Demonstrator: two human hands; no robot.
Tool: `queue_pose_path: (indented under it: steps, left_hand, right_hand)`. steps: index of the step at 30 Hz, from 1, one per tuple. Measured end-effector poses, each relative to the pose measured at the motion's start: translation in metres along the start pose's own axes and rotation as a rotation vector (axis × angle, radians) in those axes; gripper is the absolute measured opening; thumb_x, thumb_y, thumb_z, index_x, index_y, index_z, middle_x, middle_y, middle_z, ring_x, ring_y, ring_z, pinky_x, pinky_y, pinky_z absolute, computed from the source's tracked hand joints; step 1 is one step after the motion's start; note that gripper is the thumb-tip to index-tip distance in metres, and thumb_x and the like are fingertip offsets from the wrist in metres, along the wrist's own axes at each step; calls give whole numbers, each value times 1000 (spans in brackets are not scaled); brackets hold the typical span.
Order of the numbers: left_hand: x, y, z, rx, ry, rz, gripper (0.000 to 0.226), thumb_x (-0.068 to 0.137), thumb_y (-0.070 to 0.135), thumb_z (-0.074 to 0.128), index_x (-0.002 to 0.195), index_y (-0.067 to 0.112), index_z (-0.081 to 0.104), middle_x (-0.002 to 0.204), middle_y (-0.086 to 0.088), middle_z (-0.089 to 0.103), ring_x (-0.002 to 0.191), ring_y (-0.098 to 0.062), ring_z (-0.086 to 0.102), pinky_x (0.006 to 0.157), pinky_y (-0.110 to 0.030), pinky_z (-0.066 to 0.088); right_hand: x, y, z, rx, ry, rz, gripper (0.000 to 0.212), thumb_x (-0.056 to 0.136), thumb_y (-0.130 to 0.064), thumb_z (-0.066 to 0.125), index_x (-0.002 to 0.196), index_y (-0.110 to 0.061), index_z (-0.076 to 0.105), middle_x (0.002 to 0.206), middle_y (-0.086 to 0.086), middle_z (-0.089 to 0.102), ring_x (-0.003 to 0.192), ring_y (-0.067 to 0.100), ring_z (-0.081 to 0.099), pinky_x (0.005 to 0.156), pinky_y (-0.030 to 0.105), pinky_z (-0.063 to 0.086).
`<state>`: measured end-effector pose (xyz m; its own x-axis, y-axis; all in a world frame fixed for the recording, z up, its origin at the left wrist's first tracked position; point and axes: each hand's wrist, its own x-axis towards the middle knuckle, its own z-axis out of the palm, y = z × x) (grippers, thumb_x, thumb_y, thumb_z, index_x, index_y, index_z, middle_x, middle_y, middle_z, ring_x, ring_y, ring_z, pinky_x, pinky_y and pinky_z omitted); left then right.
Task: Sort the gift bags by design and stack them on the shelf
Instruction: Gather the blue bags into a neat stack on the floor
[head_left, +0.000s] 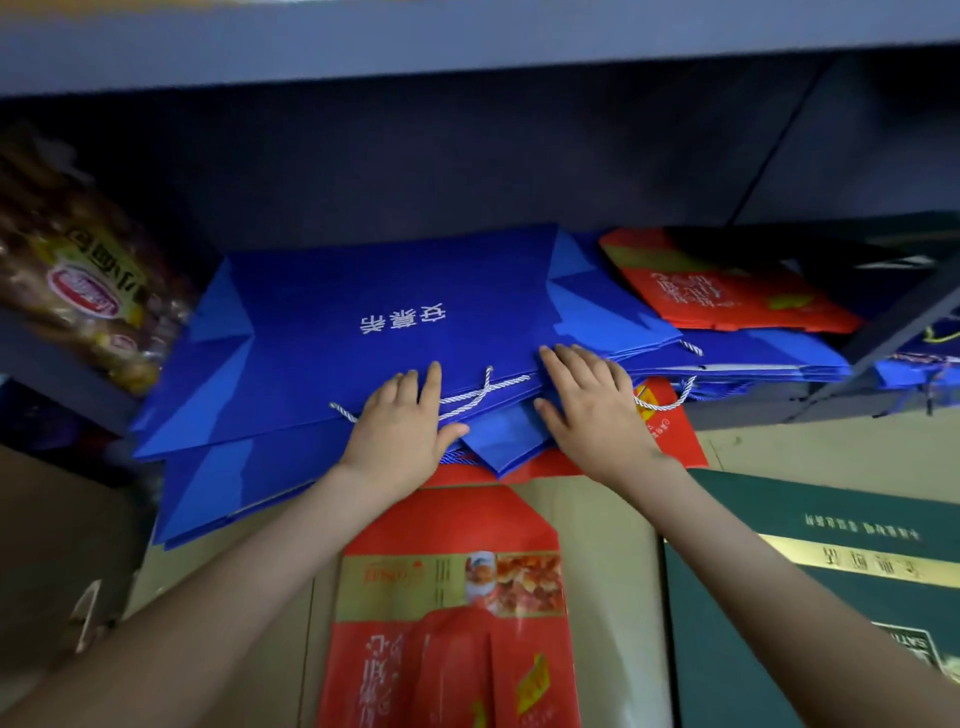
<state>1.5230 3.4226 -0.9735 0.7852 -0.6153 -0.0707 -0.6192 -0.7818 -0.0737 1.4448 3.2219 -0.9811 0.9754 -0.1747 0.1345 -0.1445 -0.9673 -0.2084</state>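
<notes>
Both forearms reach in from 7 and 5 o'clock, palms down. Left hand (402, 426) lies flat, fingers straight and pointing to 12, thumb spread toward 3, pressing on the near edge of the top blue gift bag (322, 322); it grips nothing. Right hand (592, 410) is also flat with fingers extended and thumb spread toward 9, pressing the same edge just beside the left; no grip. White rope handles (483, 389) lie between the hands.

The blue bag tops a fanned stack of blue bags lying flat on the shelf at frame centre. Red gift bag (727, 296) rests on the stack at 2 o'clock. Another red bag (452, 597) lies on cardboard (597, 545) at 6 o'clock. Green box (831, 571) at 4 o'clock, snack packet (78, 280) at 9 o'clock.
</notes>
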Motion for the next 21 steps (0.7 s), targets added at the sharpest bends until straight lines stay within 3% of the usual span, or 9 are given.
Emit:
queue_pose_path:
  steps: [2,4,7,10,13,15,17,18,21]
  left_hand:
    - [1,4,0,52,79,-10,77,85,52,59,136,-5,44,100,-18,60,89,-33,58,75,-39,49]
    - [-1,9,-2,105,163,10,72,74,46,75,125,-2,58,83,-12,58,75,-28,56,65,-34,48]
    - [-5,16,-6,171,289,93,52,50,19,89,96,2,73,69,-10,56,63,-27,55,56,-31,47]
    - [-9,17,-16,181,445,160,31,57,4,78,88,2,72,70,-9,54,67,-27,51,63,-35,41]
    - [-17,27,-34,138,614,307,17,70,2,63,87,2,67,74,-10,52,73,-26,38,67,-35,31]
    - [-28,45,-52,120,665,390,17,77,1,53,88,3,66,76,-9,52,72,-26,42,66,-36,36]
    - [-39,62,-66,109,671,448,20,79,1,49,89,4,66,76,-8,53,69,-26,50,64,-35,41]
    - [-43,70,-71,93,658,470,20,79,1,50,90,4,67,77,-8,55,69,-26,53,64,-35,42]
    - [-45,86,-80,39,538,461,29,74,8,69,103,6,69,93,-11,64,83,-26,63,69,-34,50]
  right_hand:
    - [-4,4,-1,10,47,9,56,89,-34,44,138,-7,46,139,12,49,132,31,40,107,48,28]
    - [-8,8,-3,39,83,25,51,90,-26,54,136,-7,48,138,12,49,131,32,40,106,46,27]
    - [-15,11,-6,71,187,91,49,82,-17,61,128,-3,53,125,16,53,115,37,48,93,48,38]
    - [-29,11,-14,-7,323,182,57,74,-21,60,127,-3,52,120,19,51,108,34,43,90,49,37]
    - [-43,8,-30,-215,368,-46,62,78,-19,49,139,-11,44,136,15,48,130,29,36,110,48,16]
    - [-46,7,-51,-230,381,-174,56,80,-17,45,136,-8,50,120,13,61,122,28,52,110,47,23]
    - [-48,10,-71,-213,380,-216,53,72,-12,59,124,-5,61,87,12,70,87,29,69,85,39,51]
    - [-50,14,-79,-227,338,-217,57,65,-8,68,122,-6,63,82,12,71,78,30,70,68,34,55]
    - [-64,32,-86,-336,235,-258,65,61,-1,80,123,-11,64,100,15,72,88,34,70,66,38,57]
